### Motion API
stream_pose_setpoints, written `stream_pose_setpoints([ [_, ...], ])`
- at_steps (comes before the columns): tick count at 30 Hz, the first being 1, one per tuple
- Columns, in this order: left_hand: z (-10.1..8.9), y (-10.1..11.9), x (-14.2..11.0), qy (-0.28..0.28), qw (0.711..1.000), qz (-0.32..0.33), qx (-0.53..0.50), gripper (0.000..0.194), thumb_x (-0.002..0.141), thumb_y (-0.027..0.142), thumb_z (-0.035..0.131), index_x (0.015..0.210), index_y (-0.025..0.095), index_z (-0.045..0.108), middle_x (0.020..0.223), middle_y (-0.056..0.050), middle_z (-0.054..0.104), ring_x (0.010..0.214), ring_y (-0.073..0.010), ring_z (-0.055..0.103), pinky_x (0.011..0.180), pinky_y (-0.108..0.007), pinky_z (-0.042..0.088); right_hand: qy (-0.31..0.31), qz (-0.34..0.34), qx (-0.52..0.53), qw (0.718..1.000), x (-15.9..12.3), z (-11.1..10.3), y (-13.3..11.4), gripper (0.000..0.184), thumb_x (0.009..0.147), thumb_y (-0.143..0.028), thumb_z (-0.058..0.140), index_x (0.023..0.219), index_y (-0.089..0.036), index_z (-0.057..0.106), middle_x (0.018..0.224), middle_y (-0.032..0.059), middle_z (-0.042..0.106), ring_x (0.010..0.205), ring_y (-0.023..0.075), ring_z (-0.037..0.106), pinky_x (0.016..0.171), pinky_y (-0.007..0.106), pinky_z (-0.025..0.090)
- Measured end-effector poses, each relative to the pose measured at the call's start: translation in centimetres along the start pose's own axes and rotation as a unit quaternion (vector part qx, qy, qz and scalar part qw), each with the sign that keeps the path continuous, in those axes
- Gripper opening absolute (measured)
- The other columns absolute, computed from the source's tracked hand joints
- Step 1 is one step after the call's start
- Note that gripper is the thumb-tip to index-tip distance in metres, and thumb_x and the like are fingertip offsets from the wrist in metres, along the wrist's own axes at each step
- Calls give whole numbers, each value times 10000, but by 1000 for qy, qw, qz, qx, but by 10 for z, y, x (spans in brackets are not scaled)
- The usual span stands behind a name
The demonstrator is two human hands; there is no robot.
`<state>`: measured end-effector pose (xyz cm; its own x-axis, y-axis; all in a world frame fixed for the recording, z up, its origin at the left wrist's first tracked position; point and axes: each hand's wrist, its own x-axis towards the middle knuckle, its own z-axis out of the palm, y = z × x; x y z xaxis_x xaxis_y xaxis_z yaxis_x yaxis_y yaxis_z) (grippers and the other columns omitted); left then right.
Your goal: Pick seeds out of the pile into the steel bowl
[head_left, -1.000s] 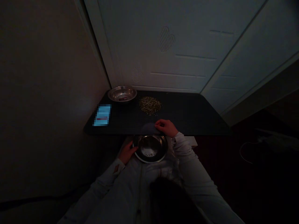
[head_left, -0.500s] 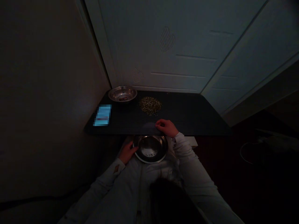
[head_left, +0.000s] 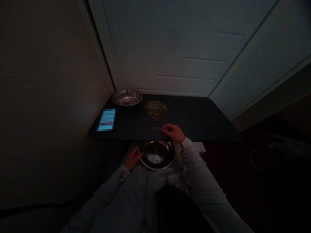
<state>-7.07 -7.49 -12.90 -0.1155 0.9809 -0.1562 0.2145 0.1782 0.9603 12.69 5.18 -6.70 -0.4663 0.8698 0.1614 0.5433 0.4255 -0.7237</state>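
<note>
My left hand (head_left: 133,158) grips the left rim of a steel bowl (head_left: 156,154) held just below the near edge of the black table (head_left: 194,119). A few small grains lie in the bowl's bottom. My right hand (head_left: 173,132) rests on the table's near edge above the bowl, fingers curled and pinched together; what they hold is too dark to make out. A faint pale patch lies on the table just left of those fingers. A pile of small pale seeds (head_left: 156,109) sits farther back on the table.
A second steel bowl (head_left: 127,97) stands at the table's back left corner. A lit blue screen (head_left: 106,119) lies near the left edge. A white door (head_left: 184,48) rises behind the table, a wall at the left. The room is very dark.
</note>
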Motion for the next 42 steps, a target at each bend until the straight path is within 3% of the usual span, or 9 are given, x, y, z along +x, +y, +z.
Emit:
stream_pose_setpoints([
  [42, 0, -2, 0, 7, 1000, -4, 2, 410, 608, 296, 532, 986, 142, 568, 1025, -55, 617, 975, -235, 519, 875, -353, 351, 4, 10, 20, 1000, 0, 0, -1, 203, 670, -349, 508, 745, -173, 576, 590, -23, 562, 534, 76, 465, 516, 194, 340],
])
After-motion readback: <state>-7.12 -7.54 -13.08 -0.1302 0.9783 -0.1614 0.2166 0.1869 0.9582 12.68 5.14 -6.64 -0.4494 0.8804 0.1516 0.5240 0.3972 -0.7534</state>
